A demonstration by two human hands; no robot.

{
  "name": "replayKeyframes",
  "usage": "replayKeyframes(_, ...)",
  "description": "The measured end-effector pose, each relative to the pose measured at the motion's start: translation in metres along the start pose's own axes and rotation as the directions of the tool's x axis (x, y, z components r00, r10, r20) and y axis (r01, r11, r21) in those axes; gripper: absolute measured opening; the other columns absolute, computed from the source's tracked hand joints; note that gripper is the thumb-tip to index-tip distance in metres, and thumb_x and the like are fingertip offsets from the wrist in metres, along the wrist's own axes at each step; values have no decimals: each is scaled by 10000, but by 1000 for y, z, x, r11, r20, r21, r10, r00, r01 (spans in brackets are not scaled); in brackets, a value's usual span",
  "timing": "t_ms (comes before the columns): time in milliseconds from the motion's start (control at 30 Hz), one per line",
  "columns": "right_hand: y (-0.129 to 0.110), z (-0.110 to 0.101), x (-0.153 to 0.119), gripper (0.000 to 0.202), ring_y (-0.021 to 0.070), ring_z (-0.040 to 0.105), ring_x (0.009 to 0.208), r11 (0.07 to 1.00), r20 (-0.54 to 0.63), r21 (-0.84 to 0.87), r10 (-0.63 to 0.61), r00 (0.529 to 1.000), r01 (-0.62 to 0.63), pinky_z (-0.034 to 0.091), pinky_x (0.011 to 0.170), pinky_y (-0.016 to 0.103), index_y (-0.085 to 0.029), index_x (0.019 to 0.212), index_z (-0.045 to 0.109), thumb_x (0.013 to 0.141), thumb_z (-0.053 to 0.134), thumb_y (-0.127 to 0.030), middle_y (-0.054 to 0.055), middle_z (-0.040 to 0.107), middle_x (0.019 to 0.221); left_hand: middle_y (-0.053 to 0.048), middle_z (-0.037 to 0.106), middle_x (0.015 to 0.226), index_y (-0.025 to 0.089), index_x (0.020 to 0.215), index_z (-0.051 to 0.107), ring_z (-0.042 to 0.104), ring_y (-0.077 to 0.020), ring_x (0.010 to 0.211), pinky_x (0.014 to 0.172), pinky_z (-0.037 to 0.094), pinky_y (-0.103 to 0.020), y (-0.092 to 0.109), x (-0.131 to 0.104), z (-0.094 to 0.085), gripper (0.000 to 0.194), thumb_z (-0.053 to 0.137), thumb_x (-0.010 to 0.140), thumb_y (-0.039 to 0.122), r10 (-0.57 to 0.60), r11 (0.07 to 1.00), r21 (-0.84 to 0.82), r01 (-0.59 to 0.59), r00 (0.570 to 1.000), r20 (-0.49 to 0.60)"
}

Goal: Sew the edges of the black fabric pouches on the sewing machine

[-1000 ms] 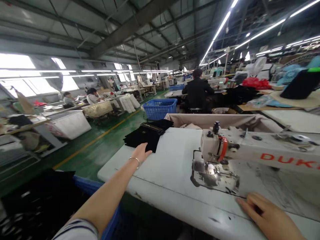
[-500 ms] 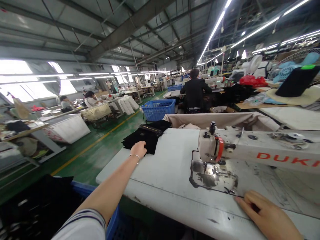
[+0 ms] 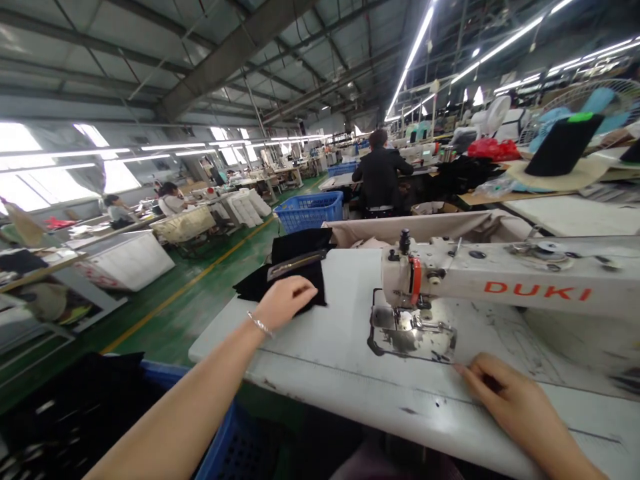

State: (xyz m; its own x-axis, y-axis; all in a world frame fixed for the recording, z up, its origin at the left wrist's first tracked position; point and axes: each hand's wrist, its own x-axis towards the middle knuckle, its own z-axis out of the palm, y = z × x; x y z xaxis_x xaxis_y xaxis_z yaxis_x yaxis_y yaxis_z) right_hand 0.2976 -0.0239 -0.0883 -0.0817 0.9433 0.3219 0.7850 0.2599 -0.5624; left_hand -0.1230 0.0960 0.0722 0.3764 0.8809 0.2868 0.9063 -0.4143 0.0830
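Observation:
My left hand (image 3: pixel 285 300) is over the near side of a pile of black cloth pieces (image 3: pixel 300 245) at the left end of the white sewing table (image 3: pixel 330 340). Its fingers are curled together, and whether they grip any cloth is hidden. A zipper (image 3: pixel 297 263) on a dark strip lies across the pile. My right hand (image 3: pixel 505 393) rests on the table in front of the sewing machine (image 3: pixel 480 273), thumb and forefinger pinched near the metal needle plate (image 3: pixel 410 333). What lies in that pinch, if anything, is too small to make out.
A blue crate (image 3: pixel 227 433) and dark cloth (image 3: pixel 65 413) are below left. Behind the table stand a cloth-lined bin (image 3: pixel 425 228) and a blue basket (image 3: pixel 310 210). A person in a dark jacket (image 3: pixel 380 177) sits ahead. A black thread cone (image 3: pixel 563 148) is at right.
My left hand has shifted slightly right and now covers more of the pile's near edge. The zipper strip lies differently and shows more clearly. The view has turned slightly; my right hand stays by the machine.

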Motion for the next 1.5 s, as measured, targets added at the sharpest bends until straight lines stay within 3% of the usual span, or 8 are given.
replayKeyframes(167,-77,27,-6,266,237,561,1094,965,27,16,-261,965,261,460,927,407,-241,1139,596,938,493,-381,85,608,1184,-90,332,1520,255,1427,391,299,-279,1396,1136,259,-457,48,-50,67,553,508,927,459,179,979,-127,-160,972,150)
replayKeyframes(367,-117,56,-11,448,293,503,1199,927,98,-133,-339,936,350,412,977,500,-250,1341,503,906,546,-348,85,559,1328,-137,499,1314,188,1314,498,451,-304,1224,1041,352,-477,50,-34,114,516,545,896,489,77,991,-124,-58,986,150)
replayKeyframes(567,-113,45,-1,254,249,573,1052,971,166,14,-236,957,237,449,908,452,-239,1121,629,895,577,-342,67,648,1131,-55,586,933,179,868,644,555,-226,955,911,441,-362,71,-18,98,106,653,828,277,201,959,-237,-155,962,184)
replayKeyframes(733,-129,26,8,226,270,546,1067,985,49,55,-169,984,166,458,900,471,-202,1047,633,893,584,-361,105,603,1148,-33,624,978,194,1012,627,591,-164,908,831,468,-282,99,-52,48,138,564,892,222,204,899,-422,-118,965,163)
replayKeyframes(967,-160,-15,12,143,256,487,1206,956,-70,155,-242,968,250,415,1011,502,-242,945,648,925,540,-333,53,562,1267,-72,676,1031,160,1102,652,620,-213,949,844,479,-313,120,-77,-4,320,704,807,274,6,302,-906,296,950,313)
replayKeyframes(1100,-167,-24,11,168,221,565,1137,940,-69,154,-296,953,303,343,1094,526,-267,980,662,944,513,-335,21,643,1158,-59,649,912,142,933,688,593,-179,850,774,470,-274,125,-86,-7,197,716,796,281,-86,254,-923,290,957,277)
replayKeyframes(1267,-172,-25,4,144,185,629,1023,952,-86,191,-227,970,240,529,899,368,-296,987,666,920,554,-356,-15,681,1067,-35,661,909,186,984,673,598,-154,848,771,469,-243,131,-94,-1,206,726,799,261,-156,138,-957,254,960,232)
replayKeyframes(1500,-177,-30,1,150,177,663,930,948,-143,198,-223,964,248,560,804,318,-270,881,678,914,557,-352,-1,697,1012,-23,600,841,171,859,693,553,-144,813,749,450,-241,134,-98,-1,74,697,815,230,-199,269,-943,197,969,145)
